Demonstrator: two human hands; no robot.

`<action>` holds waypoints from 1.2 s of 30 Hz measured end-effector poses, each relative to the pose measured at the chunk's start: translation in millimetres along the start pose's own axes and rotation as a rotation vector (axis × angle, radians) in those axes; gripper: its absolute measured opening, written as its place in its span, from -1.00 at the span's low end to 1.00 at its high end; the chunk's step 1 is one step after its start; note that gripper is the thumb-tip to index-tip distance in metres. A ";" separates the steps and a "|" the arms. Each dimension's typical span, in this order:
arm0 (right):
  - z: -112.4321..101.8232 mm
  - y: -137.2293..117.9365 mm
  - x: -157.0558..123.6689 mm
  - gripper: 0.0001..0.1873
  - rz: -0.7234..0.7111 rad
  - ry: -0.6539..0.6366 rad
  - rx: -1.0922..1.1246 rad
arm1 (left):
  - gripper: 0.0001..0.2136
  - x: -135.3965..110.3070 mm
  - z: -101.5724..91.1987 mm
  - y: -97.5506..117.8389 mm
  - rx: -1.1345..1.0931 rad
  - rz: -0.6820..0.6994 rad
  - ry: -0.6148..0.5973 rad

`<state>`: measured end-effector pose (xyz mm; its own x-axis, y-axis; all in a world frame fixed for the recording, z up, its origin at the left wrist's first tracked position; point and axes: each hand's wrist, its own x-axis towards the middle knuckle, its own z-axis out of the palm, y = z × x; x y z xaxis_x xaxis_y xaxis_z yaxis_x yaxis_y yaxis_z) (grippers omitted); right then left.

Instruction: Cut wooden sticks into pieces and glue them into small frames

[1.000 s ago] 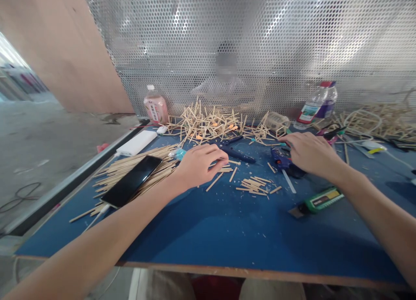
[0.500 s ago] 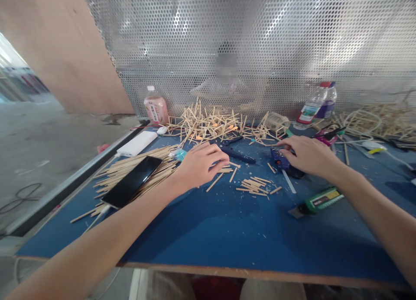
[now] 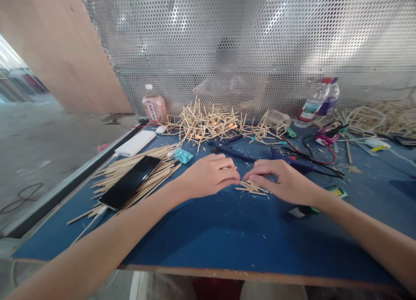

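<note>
My left hand point(image 3: 211, 176) and my right hand point(image 3: 281, 181) rest on the blue table point(image 3: 208, 235), fingertips almost meeting over a small heap of short cut wooden sticks point(image 3: 251, 188). Both hands are curled with fingers pinched together; what they hold is hidden. A blue glue gun point(image 3: 292, 161) lies just behind my right hand. Dark blue pliers point(image 3: 232, 150) lie behind my left hand. A green utility knife point(image 3: 310, 207) peeks out from under my right wrist.
A black phone point(image 3: 130, 187) lies on a bundle of long sticks point(image 3: 113, 172) at left, beside a white power bank point(image 3: 134, 143). A tangled stick pile point(image 3: 208, 122), a pink bottle point(image 3: 154, 105) and clear bottles point(image 3: 316, 101) stand along a perforated metal screen point(image 3: 260, 44).
My right hand left the glue gun and moved left and nearer to the cut sticks. My left hand slid slightly right to meet it.
</note>
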<state>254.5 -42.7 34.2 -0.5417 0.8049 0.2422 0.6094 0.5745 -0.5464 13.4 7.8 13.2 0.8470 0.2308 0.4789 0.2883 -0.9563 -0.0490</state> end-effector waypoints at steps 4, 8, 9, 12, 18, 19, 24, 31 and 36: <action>4.1 -3.8 -1.2 -0.70 -0.027 -0.004 0.025 | -0.75 2.3 3.4 7.5 -0.015 0.047 -0.030; 5.7 -2.4 -2.5 -0.79 0.004 -0.005 0.004 | -0.76 5.4 3.7 12.9 0.001 0.055 -0.082; 5.7 -1.4 -2.6 -0.80 0.012 -0.003 -0.003 | -0.76 6.1 3.7 13.6 0.006 0.054 -0.094; 5.8 2.2 -2.9 -0.84 0.007 -0.001 -0.027 | -0.73 7.1 5.0 14.2 0.038 0.068 -0.103; 8.5 6.2 -4.1 -0.90 -0.018 -0.030 -0.097 | -0.75 6.5 7.5 14.5 0.056 0.103 -0.056; 8.5 6.1 -4.0 -0.91 -0.005 -0.022 -0.094 | -0.77 6.4 7.2 14.5 0.032 0.076 -0.037; 1.6 10.1 -1.3 -0.87 0.182 0.014 0.129 | -0.55 5.3 4.5 5.8 -0.108 -0.260 0.227; -8.6 34.7 2.1 -0.80 0.286 0.244 0.535 | -0.82 -4.6 7.0 -25.8 0.061 -0.481 0.004; -6.1 39.3 4.6 -0.86 0.252 0.241 0.623 | -0.79 -5.2 11.1 -26.7 0.084 -0.507 -0.173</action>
<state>279.5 -15.5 18.7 -0.2407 0.9538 0.1798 0.2161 0.2333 -0.9481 6.3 34.2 2.3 0.6517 0.6923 0.3099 0.7083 -0.7016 0.0777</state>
